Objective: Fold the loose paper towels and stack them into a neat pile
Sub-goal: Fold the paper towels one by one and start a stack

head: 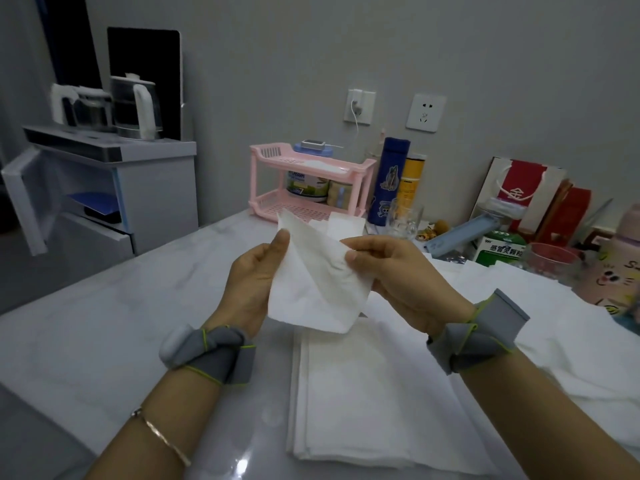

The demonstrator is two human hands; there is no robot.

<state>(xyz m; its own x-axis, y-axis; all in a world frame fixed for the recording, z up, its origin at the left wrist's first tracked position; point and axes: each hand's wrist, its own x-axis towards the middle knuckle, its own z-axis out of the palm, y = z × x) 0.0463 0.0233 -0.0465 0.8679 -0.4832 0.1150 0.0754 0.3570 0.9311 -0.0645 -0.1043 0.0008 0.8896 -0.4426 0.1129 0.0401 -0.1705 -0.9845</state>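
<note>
A white paper towel [317, 282] is held up in the air above the table, partly folded over itself. My left hand [251, 284] pinches its left edge with the thumb on top. My right hand [398, 275] pinches its upper right corner. Below it, on the pale table [104, 341], lies a pile of folded white towels [349, 400] with its edges lined up. More loose white towels [561, 348] lie spread out on the right of the table, under my right forearm.
A pink two-tier rack [311, 181] stands at the back with tins in it. A blue flask [388, 181], a glass mug [403, 220], boxes, a red bag and a pink bottle [616, 268] crowd the back right. A cabinet with kettles [135, 109] stands left.
</note>
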